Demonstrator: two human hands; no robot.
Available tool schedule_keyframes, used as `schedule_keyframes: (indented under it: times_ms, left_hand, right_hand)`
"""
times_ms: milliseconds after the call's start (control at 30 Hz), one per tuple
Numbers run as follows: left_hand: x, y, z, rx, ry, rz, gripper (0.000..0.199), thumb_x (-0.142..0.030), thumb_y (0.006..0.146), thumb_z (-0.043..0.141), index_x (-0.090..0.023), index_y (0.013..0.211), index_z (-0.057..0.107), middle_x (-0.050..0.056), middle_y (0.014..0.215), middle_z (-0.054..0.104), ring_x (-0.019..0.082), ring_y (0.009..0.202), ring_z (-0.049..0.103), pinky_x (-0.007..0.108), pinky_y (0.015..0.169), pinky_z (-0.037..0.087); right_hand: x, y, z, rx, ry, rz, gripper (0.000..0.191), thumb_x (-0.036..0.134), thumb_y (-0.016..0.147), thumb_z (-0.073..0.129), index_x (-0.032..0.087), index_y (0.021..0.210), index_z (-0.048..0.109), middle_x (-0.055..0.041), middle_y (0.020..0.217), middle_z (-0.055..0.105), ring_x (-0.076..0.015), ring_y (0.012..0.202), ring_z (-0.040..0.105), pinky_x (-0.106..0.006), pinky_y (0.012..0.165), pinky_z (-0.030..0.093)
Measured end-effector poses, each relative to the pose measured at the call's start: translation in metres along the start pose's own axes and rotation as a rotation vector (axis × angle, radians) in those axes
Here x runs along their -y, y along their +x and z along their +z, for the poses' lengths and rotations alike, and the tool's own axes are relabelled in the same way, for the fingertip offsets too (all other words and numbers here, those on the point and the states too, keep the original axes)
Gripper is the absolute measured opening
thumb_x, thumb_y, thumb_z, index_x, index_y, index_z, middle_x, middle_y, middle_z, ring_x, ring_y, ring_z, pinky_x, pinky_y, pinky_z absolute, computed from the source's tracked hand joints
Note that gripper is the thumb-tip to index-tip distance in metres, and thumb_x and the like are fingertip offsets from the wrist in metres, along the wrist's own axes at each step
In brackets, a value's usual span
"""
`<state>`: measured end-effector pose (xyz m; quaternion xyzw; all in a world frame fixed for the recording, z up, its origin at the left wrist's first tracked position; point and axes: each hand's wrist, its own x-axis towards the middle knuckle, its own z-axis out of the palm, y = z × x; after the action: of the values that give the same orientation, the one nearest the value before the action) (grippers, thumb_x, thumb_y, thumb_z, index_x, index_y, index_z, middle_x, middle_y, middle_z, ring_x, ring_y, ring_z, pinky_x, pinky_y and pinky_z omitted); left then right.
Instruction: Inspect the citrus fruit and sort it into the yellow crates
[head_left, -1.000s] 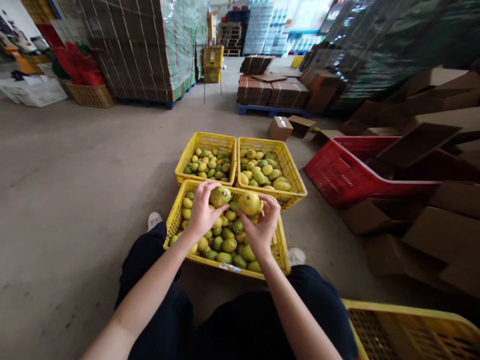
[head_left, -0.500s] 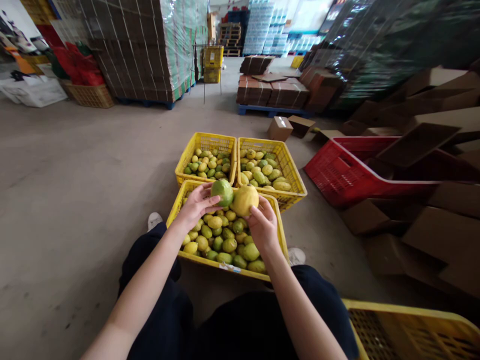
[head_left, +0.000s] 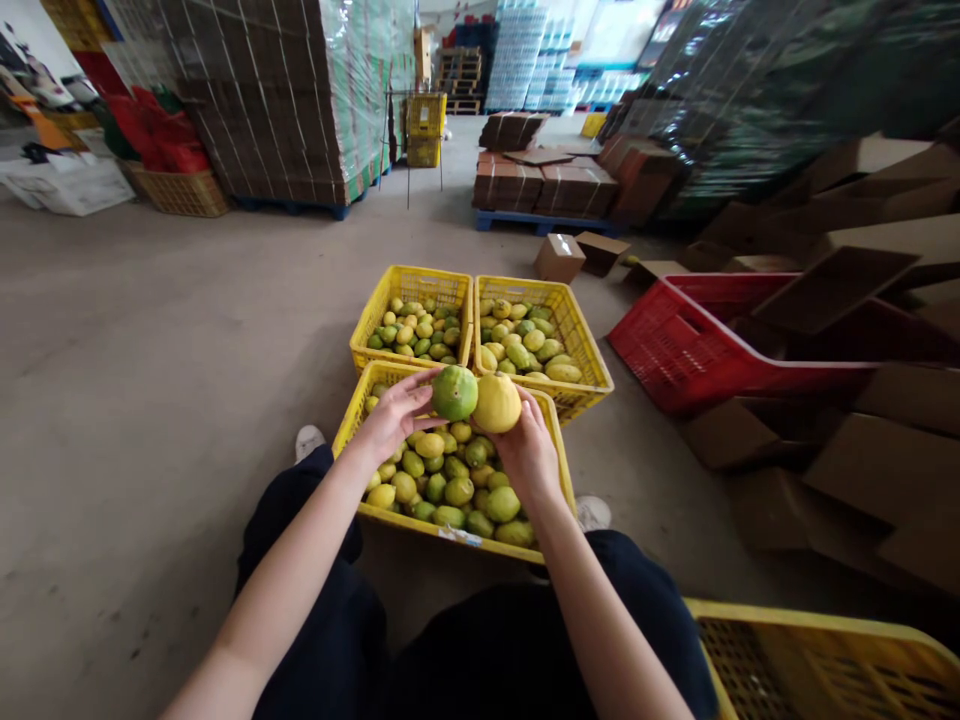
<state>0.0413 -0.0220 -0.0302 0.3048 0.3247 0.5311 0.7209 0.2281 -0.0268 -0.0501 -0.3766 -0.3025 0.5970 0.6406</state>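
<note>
Left hand (head_left: 391,425) first: bent round the near side of a green lemon (head_left: 454,393), pinching it between thumb and fingers and holding it up over the front crate (head_left: 409,523). Behind, in the back left crate (head_left: 435,285), lots of lemons, some small and green, some yellow. Down in the front crate, under both hands, a great big heap of green and yellow lemons, with plenty left to get through, by the look of it. Next along, a yellow lemon (head_left: 497,403), up in the air too, right beside the green one, maybe touching it, but hard to say from this side. Not put down yet, either one. Then right hand (head_left: 531,460): curled round the right side of the yellow lemon, gripping it from the side and behind, with some fingertips out of sight. Past that, in the back right crate (head_left: 576,325), more lemons, mostly yellow. Probably only part way through, with a pile in all three crates and two lemons in the hands. Further right, a red crate (head_left: 667,345) with cardboard in it, and brown boxes (head_left: 881,430) in a messy heap.
</note>
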Motion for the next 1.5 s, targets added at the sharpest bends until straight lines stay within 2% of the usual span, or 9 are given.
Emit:
schedule_keyframes:
  times_ms: [133,333,467,567,833,967,1100,1333,1500]
  left_hand:
    - [0.008,-0.002,0.007,-0.015,0.051,-0.007,0.035,-0.027,0.079,0.075,-0.018,0.112,0.072,0.010,0.119,0.070,0.027,0.111,0.065,0.043,0.096,0.055]
    - [0.018,-0.004,0.012,-0.013,0.220,0.023,0.056,-0.023,0.061,0.089,-0.019,0.114,0.071,0.008,0.118,0.070,0.025,0.107,0.066,0.040,0.101,0.049]
    - [0.019,-0.001,0.009,-0.046,0.212,0.059,0.054,-0.023,0.058,0.090,-0.018,0.109,0.072,0.007,0.115,0.071,0.023,0.109,0.064,0.038,0.102,0.046]
    - [0.019,0.002,0.008,-0.055,0.164,0.089,0.049,-0.022,0.057,0.091,-0.016,0.102,0.073,0.008,0.110,0.072,0.023,0.109,0.063,0.036,0.103,0.044]
    - [0.013,-0.001,0.009,-0.055,0.053,0.014,0.046,-0.026,0.062,0.088,-0.017,0.103,0.072,0.007,0.111,0.070,0.021,0.099,0.067,0.030,0.087,0.053]
    - [0.010,0.000,0.007,-0.085,0.036,0.063,0.046,-0.030,0.067,0.085,-0.021,0.108,0.067,0.005,0.100,0.072,0.022,0.098,0.068,0.035,0.088,0.055]
    - [0.010,0.000,0.009,-0.101,0.101,0.056,0.039,-0.040,0.075,0.078,-0.021,0.108,0.067,0.007,0.108,0.071,0.025,0.104,0.067,0.040,0.092,0.054]
    - [0.017,-0.006,0.021,-0.131,0.367,0.094,0.060,-0.030,0.059,0.089,-0.018,0.112,0.063,0.009,0.116,0.067,0.028,0.113,0.061,0.042,0.103,0.048]
    - [0.019,-0.009,0.023,-0.188,0.311,0.094,0.066,-0.031,0.067,0.085,-0.025,0.122,0.049,0.006,0.117,0.061,0.026,0.109,0.062,0.044,0.094,0.054]
  right_hand:
    - [-0.004,-0.001,0.002,-0.019,-0.010,0.049,0.040,0.054,0.073,0.070,0.027,0.103,0.064,-0.0015,0.116,0.068,-0.0250,0.107,0.063,-0.037,0.076,0.061]
    - [-0.003,-0.010,0.002,0.005,-0.188,0.093,0.053,0.040,0.062,0.085,0.028,0.106,0.058,0.0045,0.090,0.066,-0.0154,0.068,0.063,-0.031,0.062,0.057]
    - [-0.003,-0.010,0.002,-0.072,-0.161,0.073,0.043,0.044,0.063,0.083,0.025,0.094,0.060,0.0040,0.087,0.066,-0.0151,0.078,0.062,-0.025,0.067,0.052]
    - [-0.002,-0.008,0.003,-0.032,-0.078,0.072,0.036,0.044,0.065,0.082,0.025,0.086,0.060,0.0043,0.085,0.066,-0.0149,0.080,0.060,-0.025,0.068,0.050]
    - [-0.005,-0.002,0.000,0.063,0.025,0.046,0.038,0.046,0.069,0.077,0.027,0.098,0.062,0.0029,0.095,0.069,-0.0178,0.083,0.065,-0.031,0.069,0.054]
    - [-0.008,0.001,-0.001,0.069,0.018,0.053,0.038,0.053,0.068,0.077,0.025,0.087,0.060,0.0021,0.089,0.067,-0.0189,0.078,0.065,-0.033,0.062,0.057]
    - [-0.008,-0.003,0.002,0.057,-0.027,0.056,0.040,0.055,0.067,0.077,0.025,0.084,0.058,0.0028,0.085,0.065,-0.0177,0.071,0.063,-0.032,0.056,0.055]
    - [-0.010,-0.015,0.005,0.016,-0.109,0.114,0.046,0.043,0.060,0.085,0.025,0.091,0.056,0.0047,0.081,0.064,-0.0138,0.064,0.059,-0.025,0.051,0.048]
    - [-0.011,-0.015,0.004,0.042,-0.089,0.141,0.033,0.048,0.069,0.077,0.023,0.079,0.059,0.0044,0.076,0.063,-0.0137,0.070,0.059,-0.023,0.060,0.048]
